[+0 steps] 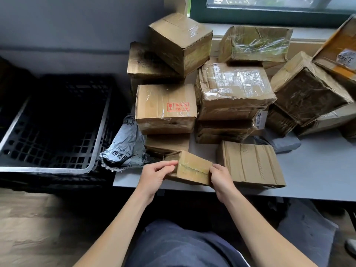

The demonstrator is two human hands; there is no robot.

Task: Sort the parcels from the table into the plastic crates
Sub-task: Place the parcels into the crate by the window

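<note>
The small cardboard parcel (189,167) sits at the front edge of the grey table (316,170), with the left hand (154,175) and right hand (221,178) gripping its two ends, probably so it lifts level toward the black plastic crate (55,120) on the left. Loads more taped boxes (234,93) are piled behind it under a window (269,8), and the floor looks like wood.

A small taped cardboard parcel (189,168) is tilting at lower centre, gripped at both ends. Brown parcels (235,93) are lying stacked across the upper right. A black lattice crate (48,169) is sitting open-topped at middle left.
</note>
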